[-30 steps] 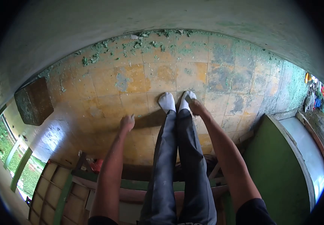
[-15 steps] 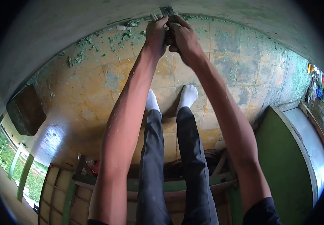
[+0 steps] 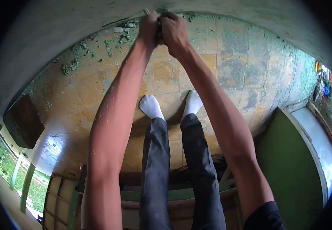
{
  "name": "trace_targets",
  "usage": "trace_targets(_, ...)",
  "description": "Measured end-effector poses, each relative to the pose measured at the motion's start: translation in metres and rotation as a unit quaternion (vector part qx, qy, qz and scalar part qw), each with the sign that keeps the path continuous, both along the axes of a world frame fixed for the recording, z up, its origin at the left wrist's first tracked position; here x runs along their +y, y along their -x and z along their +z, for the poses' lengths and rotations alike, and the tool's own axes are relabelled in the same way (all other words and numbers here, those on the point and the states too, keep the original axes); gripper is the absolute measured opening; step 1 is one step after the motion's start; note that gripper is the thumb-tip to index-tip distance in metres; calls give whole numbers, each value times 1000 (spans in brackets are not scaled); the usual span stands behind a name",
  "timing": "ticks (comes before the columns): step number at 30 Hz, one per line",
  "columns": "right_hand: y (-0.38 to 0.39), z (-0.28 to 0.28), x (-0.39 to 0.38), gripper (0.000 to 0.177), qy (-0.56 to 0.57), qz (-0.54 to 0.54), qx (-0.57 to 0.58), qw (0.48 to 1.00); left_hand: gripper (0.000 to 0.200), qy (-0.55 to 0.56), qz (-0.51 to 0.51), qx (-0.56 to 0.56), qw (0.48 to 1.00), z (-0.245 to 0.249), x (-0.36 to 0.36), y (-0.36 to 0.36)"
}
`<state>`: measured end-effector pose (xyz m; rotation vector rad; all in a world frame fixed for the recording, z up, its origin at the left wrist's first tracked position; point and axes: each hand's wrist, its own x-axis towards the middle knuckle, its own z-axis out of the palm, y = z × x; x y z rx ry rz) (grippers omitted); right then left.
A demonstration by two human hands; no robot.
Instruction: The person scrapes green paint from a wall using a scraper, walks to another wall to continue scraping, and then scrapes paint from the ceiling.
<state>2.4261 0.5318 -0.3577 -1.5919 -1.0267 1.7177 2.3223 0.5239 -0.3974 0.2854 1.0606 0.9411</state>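
At the top of the head view, my left hand (image 3: 149, 28) and my right hand (image 3: 173, 30) are close together against the wall (image 3: 227, 8). Both are curled closed around something that their fingers mostly hide. A thin pale end (image 3: 146, 12) sticks up above my left hand. In the earlier frame a dark flat blade showed above the hands; now it is mostly hidden at the wall. Green paint flakes (image 3: 124, 37) lie on the tiled floor (image 3: 166, 76) below the wall, left of my hands.
My feet in white socks (image 3: 150, 106) stand on the tiles. A dark box-like block (image 3: 24, 122) is at the left. Behind my legs runs a green wooden frame (image 3: 177, 194). On the right stands a green panel (image 3: 289, 161), with colourful items (image 3: 329, 84) beyond it.
Both hands have moved left together along the wall, still closed. My left foot has come further into view, and the view has shifted slightly.
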Motion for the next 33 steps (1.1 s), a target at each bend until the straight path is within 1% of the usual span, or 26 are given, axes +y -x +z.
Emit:
trace_targets(2, -8, 27, -18, 31, -19, -19, 7, 1000, 21, -21, 92, 109, 990, 31, -8, -21)
trace_targets(3, -11, 51, -20, 30, 3, -30, -5, 1000, 20, -29, 141, 127, 981, 38, -5, -32)
trace_targets(4, -10, 44, -14, 30, 2, -31, -6, 1000, 20, -29, 139, 126, 982, 38, -1, -26)
trace_targets(6, -6, 20, -1, 28, 21, 7, 36, 999, 19, 22, -18, 32, 999, 29, 2, -4)
trace_targets(7, 0, -4, -2, 26, 35, -16, 55, 998, 19, 49, -12, 18, 999, -5, 1, -1)
trace_targets(8, -1, 0, -3, 26, 30, -12, 57, 998, 18, 86, 86, 101, 987, -11, 3, -16)
trace_targets(10, -5, 21, -10, 26, 16, -23, 55, 998, 17, 19, 106, 105, 989, 17, -2, -20)
trace_targets(11, -8, 41, -10, 26, 43, -26, 66, 997, 15, 3, 91, 115, 989, 36, -5, -20)
trace_targets(12, -5, 39, -13, 26, 46, -29, 67, 996, 15, 5, 88, 116, 989, 36, -7, -16)
trace_targets(14, -4, 22, -9, 25, 35, -15, 59, 998, 14, 51, 50, 124, 990, 28, -3, -13)
trace_targets(15, 1, -1, -11, 25, 22, -11, 16, 1000, 13, 110, 48, 147, 982, 1, -1, -15)
trace_targets(16, 2, 2, -14, 25, 21, -12, 17, 1000, 13, 109, 47, 148, 982, 6, -2, -15)
trace_targets(18, 4, 10, -19, 26, -33, -24, 13, 999, 13, 30, 112, 190, 975, 19, -3, -16)
trace_targets(19, -1, 36, -21, 26, 20, -20, 38, 999, 13, 19, 117, 144, 982, 37, -8, -17)
trace_targets(20, 0, 35, -22, 26, 24, -22, 39, 999, 13, 23, 115, 146, 982, 42, -7, -12)
trace_targets(22, -1, 26, -20, 28, 31, 8, 17, 999, 14, 74, 31, 165, 983, 42, -9, -8)
trace_targets(23, 6, 11, -22, 33, -15, -1, -19, 1000, 16, 47, 75, 184, 979, 38, -12, -13)
trace_targets(24, 5, 17, -18, 33, -21, 2, -19, 1000, 16, 42, 79, 183, 979, 42, -8, -15)
trace_targets(26, 1, 31, -22, 38, -89, 15, -64, 994, 15, -43, 127, 181, 974, 51, -11, -15)
trace_targets(27, -2, 55, -22, 39, -32, 13, -39, 999, 16, -96, 125, 172, 972, 65, -13, -19)
trace_targets(28, -2, 51, -24, 39, -29, 12, -40, 999, 16, -93, 123, 171, 973, 66, -14, -17)
trace_targets(30, 3, 47, -26, 38, -77, 21, -90, 993, 19, -98, 71, 193, 974, 65, -15, -12)
trace_targets(31, -1, 57, -30, 37, 3, 12, -30, 999, 20, -58, 119, 162, 978, 59, -17, -18)
trace_targets(33, -1, 61, -29, 36, -6, 2, -39, 999, 20, -55, 140, 156, 976, 58, -17, -23)
